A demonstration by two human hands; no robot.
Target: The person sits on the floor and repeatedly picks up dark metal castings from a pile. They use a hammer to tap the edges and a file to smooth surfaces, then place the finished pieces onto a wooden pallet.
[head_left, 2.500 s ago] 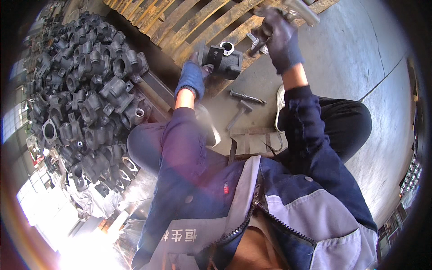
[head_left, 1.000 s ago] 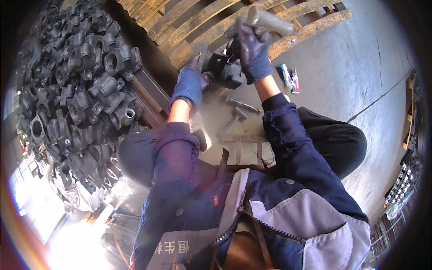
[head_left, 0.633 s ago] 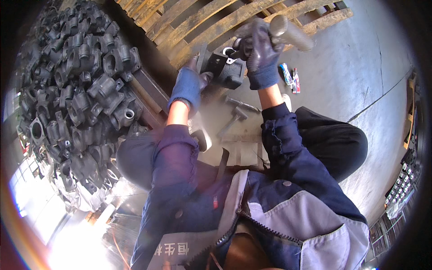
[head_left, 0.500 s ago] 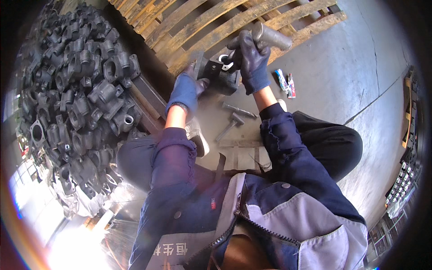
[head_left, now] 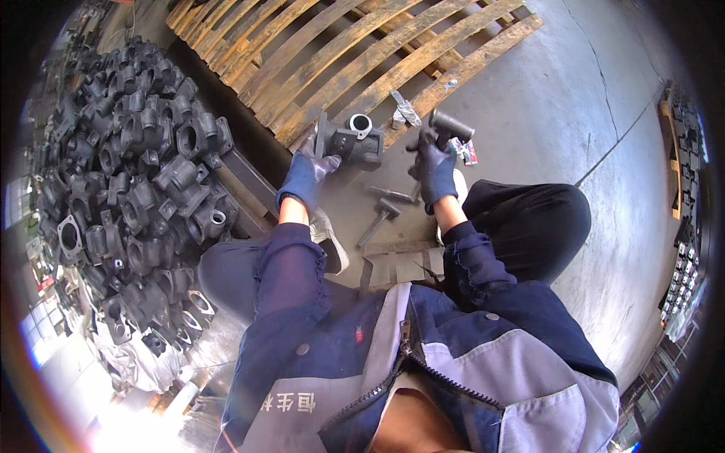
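In my gloved left hand (head_left: pixel 308 172) is a dark cast-metal housing (head_left: pixel 353 145), gripped by the square flange at its left end. A round port with a pale machined rim (head_left: pixel 360 124) faces up on the housing. To the right, apart from the casting, my gloved right hand (head_left: pixel 436 167) is closed round a hammer whose thick grey cylindrical head (head_left: pixel 451 124) sticks out above the fingers. Most of its handle is hidden by the hand. On the floor between my feet lie another hammer (head_left: pixel 380 220) and a short metal rod (head_left: pixel 391 195).
A big heap of dark castings (head_left: pixel 128 174) rises at my left, beside a dark beam edge (head_left: pixel 245 181). Ahead lies a slatted wooden pallet (head_left: pixel 325 68). A crumpled silver wrapper (head_left: pixel 405 109) and a red-and-white packet (head_left: pixel 464 151) are near the right hand.
My right hand with the hammer has come down toward me, away from the housing. The housing, still in my left hand, now shows its port unobstructed. The view has shifted slightly.
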